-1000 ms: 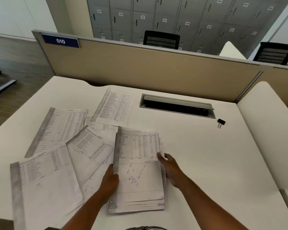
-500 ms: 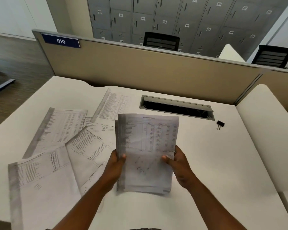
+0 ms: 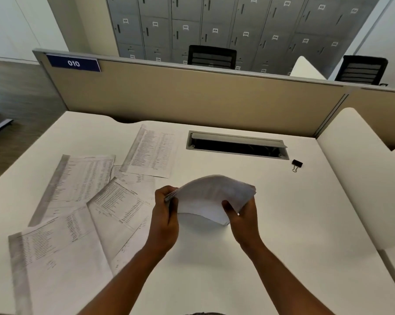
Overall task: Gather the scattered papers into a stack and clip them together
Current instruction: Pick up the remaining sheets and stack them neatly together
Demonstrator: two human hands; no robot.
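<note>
Both hands up over the desk (image 3: 271,235) | left hand (image 3: 163,220) grips the stack (image 3: 211,196) at its left edge, right hand (image 3: 243,220) at its right, sheets bowed and off the surface | loose papers (image 3: 114,208) spread at 9 o'clock | binder clip (image 3: 297,165) alone at 2 o'clock

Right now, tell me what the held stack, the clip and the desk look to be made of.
Held stack: thin white paper, matte; it arches between the left hand and right hand.
Binder clip: seemingly black painted metal with wire loop handles; too small to be sure.
Desk: smooth off-white top, probably laminate; even, faintly glossy, no grain.
</note>
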